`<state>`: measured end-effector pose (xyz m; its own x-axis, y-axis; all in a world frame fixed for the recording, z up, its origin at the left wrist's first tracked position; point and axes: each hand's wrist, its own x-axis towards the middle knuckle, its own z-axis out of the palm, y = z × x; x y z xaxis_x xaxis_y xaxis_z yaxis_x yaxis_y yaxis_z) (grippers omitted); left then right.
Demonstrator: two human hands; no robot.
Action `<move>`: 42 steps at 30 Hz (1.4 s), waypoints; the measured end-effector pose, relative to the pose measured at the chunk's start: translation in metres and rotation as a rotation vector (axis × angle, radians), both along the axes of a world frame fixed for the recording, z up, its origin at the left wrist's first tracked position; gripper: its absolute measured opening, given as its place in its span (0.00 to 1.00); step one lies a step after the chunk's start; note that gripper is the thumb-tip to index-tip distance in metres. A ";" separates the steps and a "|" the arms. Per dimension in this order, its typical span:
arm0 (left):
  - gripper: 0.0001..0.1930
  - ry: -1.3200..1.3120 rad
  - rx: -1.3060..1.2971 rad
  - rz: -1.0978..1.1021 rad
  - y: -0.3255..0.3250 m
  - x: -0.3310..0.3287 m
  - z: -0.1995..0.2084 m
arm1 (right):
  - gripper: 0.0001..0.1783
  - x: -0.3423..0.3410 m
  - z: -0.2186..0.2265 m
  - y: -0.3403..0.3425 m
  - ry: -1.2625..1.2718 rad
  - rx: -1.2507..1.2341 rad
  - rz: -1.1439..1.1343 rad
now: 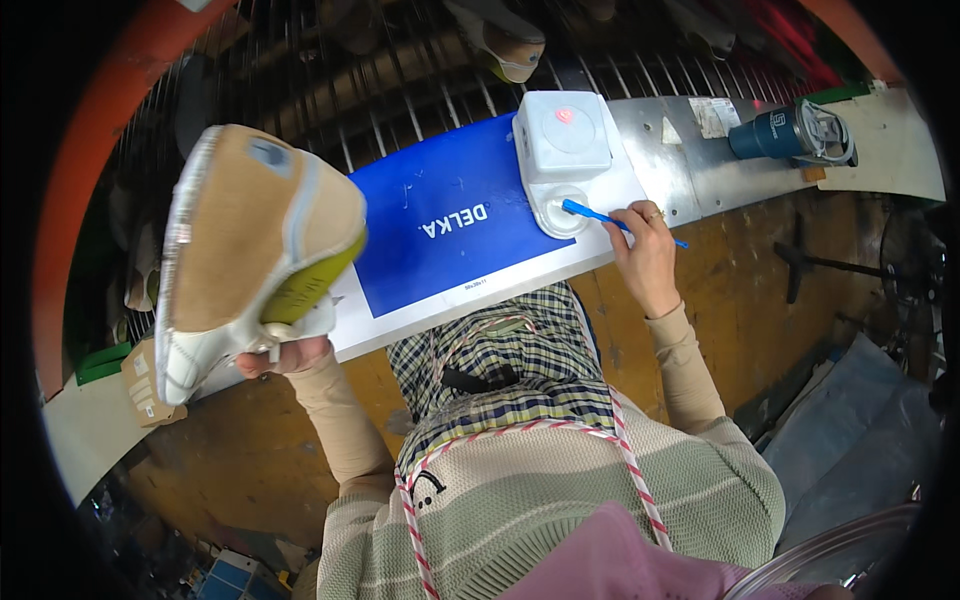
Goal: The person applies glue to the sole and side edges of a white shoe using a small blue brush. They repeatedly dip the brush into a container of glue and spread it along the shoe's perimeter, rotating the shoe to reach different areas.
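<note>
My left hand (285,358) grips a tan and white shoe upper (240,225) by its lower end, holding it tilted on the left, in front of the work surface. A pale blue stripe and a green panel show on its side. My right hand (645,250) pinches the handle of a blue brush (612,218). The brush's head is over the small round dish of a white dispenser (565,140); whether it touches what is in the dish I cannot tell. A blue sheet with white borders (430,220) lies under the dispenser.
Behind the metal ledge (660,160) runs a rack of metal rods (400,85), with another shoe (505,45) on it. A dark teal tumbler (790,132) lies at the right. At the left are a cardboard box (150,385) and an orange frame (85,170).
</note>
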<state>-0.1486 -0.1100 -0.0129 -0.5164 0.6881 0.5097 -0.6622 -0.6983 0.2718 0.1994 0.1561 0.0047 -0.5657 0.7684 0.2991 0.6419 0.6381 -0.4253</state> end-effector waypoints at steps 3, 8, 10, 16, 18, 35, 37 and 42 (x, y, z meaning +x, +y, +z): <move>0.65 -0.016 -0.064 0.102 0.008 0.002 0.032 | 0.06 -0.004 -0.007 0.002 -0.042 0.056 0.013; 0.56 0.162 -0.064 -0.132 0.005 -0.001 0.038 | 0.07 -0.010 -0.009 0.005 -0.125 0.113 0.042; 0.51 0.160 -0.149 -0.126 0.003 0.002 0.030 | 0.06 -0.010 -0.011 0.006 -0.143 0.107 0.050; 0.45 0.557 -0.775 0.420 0.024 0.027 0.037 | 0.07 0.012 -0.018 0.017 0.049 -0.397 -0.029; 0.38 0.575 -0.778 0.419 0.038 0.028 0.056 | 0.09 0.020 -0.017 0.022 0.175 -0.817 -0.163; 0.20 1.625 -0.403 1.238 0.081 0.041 0.106 | 0.11 -0.131 0.113 -0.021 0.990 -0.645 0.388; 0.20 1.614 -0.383 1.274 0.080 0.042 0.111 | 0.11 -0.136 0.119 -0.022 0.963 -0.537 0.387; 0.21 1.656 -0.373 1.324 0.073 0.044 0.117 | 0.09 -0.144 0.127 -0.022 0.914 -0.280 0.377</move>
<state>-0.1049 -0.0371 0.1036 0.0077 0.5412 0.8408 0.9660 -0.2213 0.1336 0.0558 0.1339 0.1312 -0.4306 0.6967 0.5738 -0.2234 0.5337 -0.8157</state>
